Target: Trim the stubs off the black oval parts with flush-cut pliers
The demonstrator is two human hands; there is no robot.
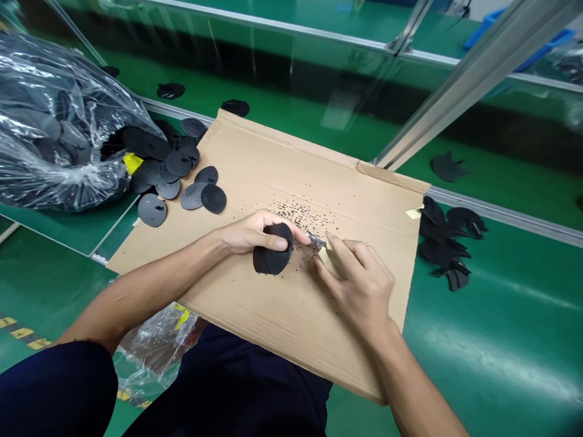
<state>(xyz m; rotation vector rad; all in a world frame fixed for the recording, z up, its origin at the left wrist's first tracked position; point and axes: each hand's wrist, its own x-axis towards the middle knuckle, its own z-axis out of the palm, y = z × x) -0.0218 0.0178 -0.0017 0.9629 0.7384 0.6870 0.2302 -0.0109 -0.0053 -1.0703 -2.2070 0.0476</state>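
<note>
My left hand pinches black oval plastic pieces, the thumb pressing on their face and the forefinger reaching toward the right. Small pliers with metal jaws and pale yellow handles are gripped in my right hand. Their jaws are close to my left fingertip, just right of the black pieces. Both hands are above a brown cardboard sheet. Tiny black bits lie scattered over the cardboard beneath and beyond my hands.
A clear plastic bag of black discs lies at left, with several discs spilled onto the cardboard. Further black pieces pile up at right on the green table. A metal post rises behind the cardboard.
</note>
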